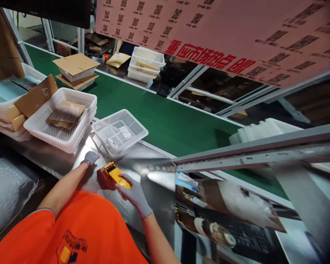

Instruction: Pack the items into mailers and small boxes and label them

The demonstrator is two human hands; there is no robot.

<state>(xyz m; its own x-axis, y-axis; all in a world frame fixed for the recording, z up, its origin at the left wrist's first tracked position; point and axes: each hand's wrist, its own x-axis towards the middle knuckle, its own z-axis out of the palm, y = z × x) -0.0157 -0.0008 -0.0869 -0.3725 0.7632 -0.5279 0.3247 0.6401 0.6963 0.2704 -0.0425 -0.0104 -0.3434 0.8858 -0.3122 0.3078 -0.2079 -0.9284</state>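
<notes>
Holding yellow tape dispenser [118, 176] in gloved right grip [136, 193], closed around its body, over metal bench [158, 181], beside brown thing [105, 179] too blurred to tell. With gloved left grip [91, 157], near white basket [137, 125] with small packets [125, 132] inside; cannot tell whether open or closed. Further left, stacked baskets [48, 138] with brown packets [67, 113] on top; beyond, green conveyor belt [165, 117]
</notes>
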